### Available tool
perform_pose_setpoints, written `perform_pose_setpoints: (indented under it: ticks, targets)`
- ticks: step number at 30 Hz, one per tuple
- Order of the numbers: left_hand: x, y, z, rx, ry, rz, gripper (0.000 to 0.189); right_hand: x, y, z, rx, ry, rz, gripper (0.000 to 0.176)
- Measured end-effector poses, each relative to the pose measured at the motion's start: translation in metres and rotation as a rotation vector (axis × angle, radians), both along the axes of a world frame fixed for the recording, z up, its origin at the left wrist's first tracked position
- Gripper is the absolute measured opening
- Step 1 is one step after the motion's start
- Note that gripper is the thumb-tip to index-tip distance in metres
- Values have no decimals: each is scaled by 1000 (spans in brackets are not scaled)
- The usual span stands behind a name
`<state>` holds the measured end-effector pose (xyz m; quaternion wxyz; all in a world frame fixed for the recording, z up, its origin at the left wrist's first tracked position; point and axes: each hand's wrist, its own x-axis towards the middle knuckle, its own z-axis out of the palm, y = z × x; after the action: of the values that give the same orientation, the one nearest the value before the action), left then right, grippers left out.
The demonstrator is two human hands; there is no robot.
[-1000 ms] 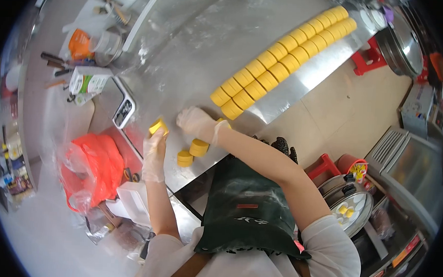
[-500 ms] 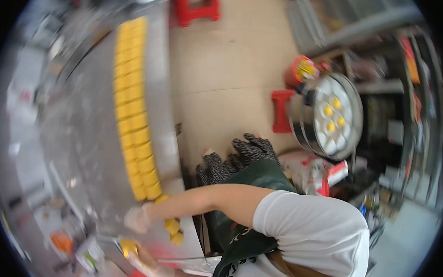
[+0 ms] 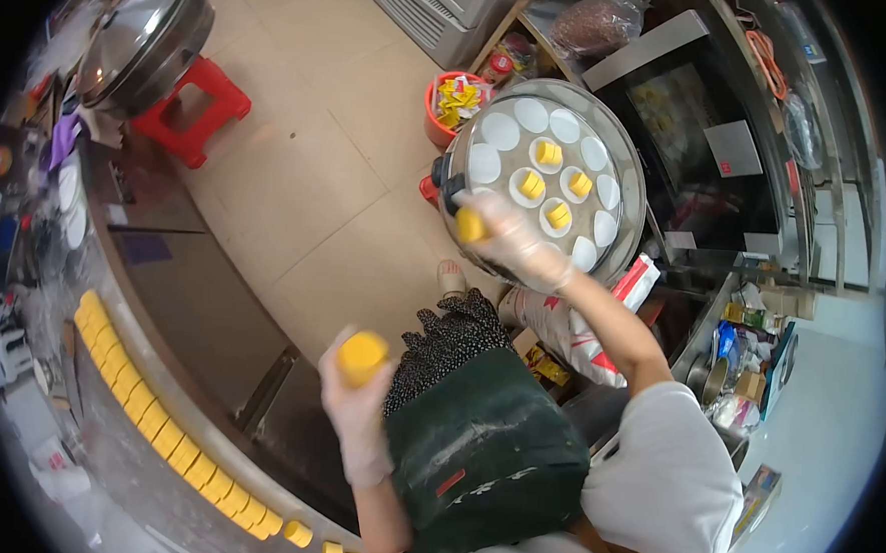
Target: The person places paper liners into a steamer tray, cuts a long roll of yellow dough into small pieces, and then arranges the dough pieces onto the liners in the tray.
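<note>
My left hand (image 3: 353,424), in a clear plastic glove, grips a round-ended yellow dough piece (image 3: 363,357) in front of my apron. My right hand (image 3: 517,242), gloved too and slightly blurred, pinches another yellow dough piece (image 3: 470,225) at the near left rim of a round metal steamer (image 3: 626,136). Inside the steamer, several white paper rounds (image 3: 484,164) line the base, and yellow dough pieces (image 3: 548,154) stand on some of them. A long row of cut yellow dough (image 3: 164,437) lies along the metal worktable (image 3: 132,275), with a few loose pieces (image 3: 297,533) at its near end.
A red bucket of yellow packets (image 3: 456,102) stands behind the steamer. Below it, a white and red sack (image 3: 561,328) leans near my legs. Shelving with an oven (image 3: 686,124) rises at the right. Across the tiled floor, a lidded pot (image 3: 145,36) sits on a red stool (image 3: 193,113).
My view and body have turned from the worktable toward the steamer. Both hands have left the table with yellow dough pieces, the right reaching the steamer's rim.
</note>
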<state>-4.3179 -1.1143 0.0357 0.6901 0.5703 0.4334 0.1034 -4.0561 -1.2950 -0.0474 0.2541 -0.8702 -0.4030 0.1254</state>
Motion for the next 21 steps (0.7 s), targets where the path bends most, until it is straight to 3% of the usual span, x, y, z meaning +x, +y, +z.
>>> perform_pose_setpoints:
  ticks: [1,4,9,14,18,21]
  targets:
    - [48,-22,-3,-19,6,-89,61,36,-27,-1,-16,-25,-38,68]
    - [168,-91,-90,193,-75,-297,58,107,-84,-3,-73,-4,-145,69]
    - [322,-154,-190,508,61,-206,57,163,-132,-30,-15,24,-144,72]
    - [373,-169,-246,666,270,-98,53,213,-134,-66,43,6,-30,72]
    - [384,-168,-261,672,368,-153,49,247,-112,-108,87,-18,109,67]
    - [381,-172,-267,814,365,-135,47,267,-93,-133,94,-11,219,66]
